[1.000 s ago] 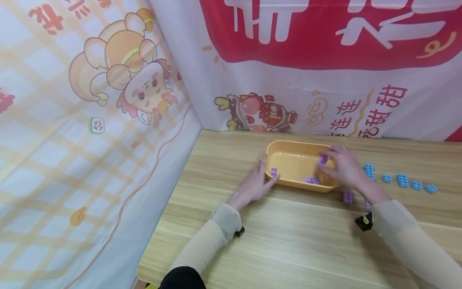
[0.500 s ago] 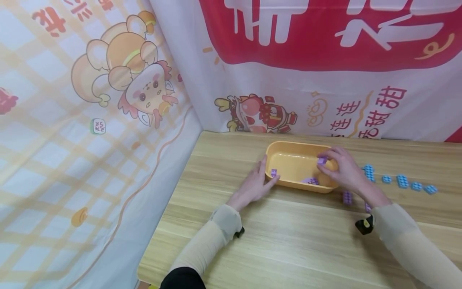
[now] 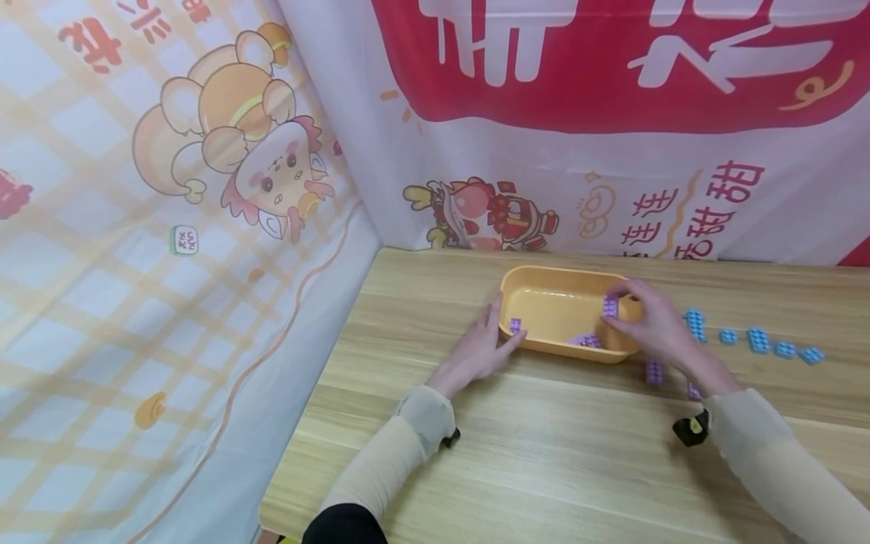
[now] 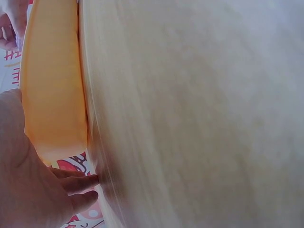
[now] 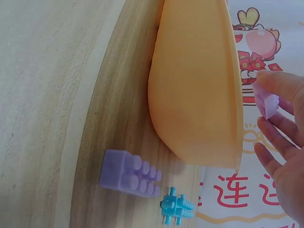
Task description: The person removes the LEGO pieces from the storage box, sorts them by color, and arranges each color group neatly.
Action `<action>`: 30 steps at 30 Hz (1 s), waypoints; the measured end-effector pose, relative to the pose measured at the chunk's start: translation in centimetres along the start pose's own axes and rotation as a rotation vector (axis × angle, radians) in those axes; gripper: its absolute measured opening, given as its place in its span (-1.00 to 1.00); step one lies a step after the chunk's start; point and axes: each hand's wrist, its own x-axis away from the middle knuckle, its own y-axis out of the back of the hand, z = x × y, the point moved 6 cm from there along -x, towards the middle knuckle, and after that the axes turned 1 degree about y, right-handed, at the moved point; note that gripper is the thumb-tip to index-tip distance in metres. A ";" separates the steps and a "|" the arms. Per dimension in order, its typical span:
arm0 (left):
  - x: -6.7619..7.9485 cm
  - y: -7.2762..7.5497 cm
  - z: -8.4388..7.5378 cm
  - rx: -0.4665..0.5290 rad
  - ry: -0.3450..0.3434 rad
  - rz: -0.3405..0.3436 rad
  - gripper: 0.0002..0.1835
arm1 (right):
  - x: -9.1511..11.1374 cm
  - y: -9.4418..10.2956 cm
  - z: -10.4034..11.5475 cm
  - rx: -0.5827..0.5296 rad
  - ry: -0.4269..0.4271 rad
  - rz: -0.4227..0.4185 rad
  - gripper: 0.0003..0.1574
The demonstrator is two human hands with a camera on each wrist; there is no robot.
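Note:
A purple toy building block (image 3: 610, 306) is pinched between thumb and fingers of my right hand (image 3: 654, 317), above the right end of a yellow-orange plastic box (image 3: 550, 349). The right wrist view shows this block (image 5: 266, 100) tilted, level with the box rim. My left hand (image 3: 479, 344) rests against the box's left end, its thumb at the front rim. In the left wrist view, that hand's fingers (image 4: 78, 183) lie fairly straight along the outside. Inside the box are a small purple block (image 3: 515, 325) at the left and several more purple blocks (image 3: 586, 341) near the front wall.
On the wooden table (image 3: 544, 438), a purple block (image 3: 655, 372) lies just right of the box, and another (image 3: 694, 390) is partly behind my right wrist. Several blue blocks (image 3: 757, 340) are strung out to the right. Printed cloth (image 3: 381, 196) hangs behind and left of the table.
The purple block in my right hand has turned, so that its studded face now shows in the head view. My left hand and the box stay in place.

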 end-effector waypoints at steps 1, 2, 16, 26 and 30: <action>0.0 0.0 0.0 0.003 0.001 0.000 0.11 | 0.1 0.1 -0.1 -0.002 -0.012 0.002 -0.43; 0.0 0.0 0.0 0.006 0.002 0.000 0.10 | 0.2 0.2 -0.2 -0.009 -0.020 0.002 -0.41; 0.1 0.0 0.0 0.013 0.011 0.007 0.10 | 2.4 1.6 -2.1 -0.064 -0.043 -0.058 -0.38; 0.0 0.0 0.0 0.007 0.004 0.002 0.11 | 5.6 4.6 -5.5 -0.159 -0.111 -0.170 -0.40; 0.1 0.0 -0.1 0.010 0.002 0.000 0.10 | 7.2 5.8 -6.8 -0.225 -0.074 -0.239 -0.42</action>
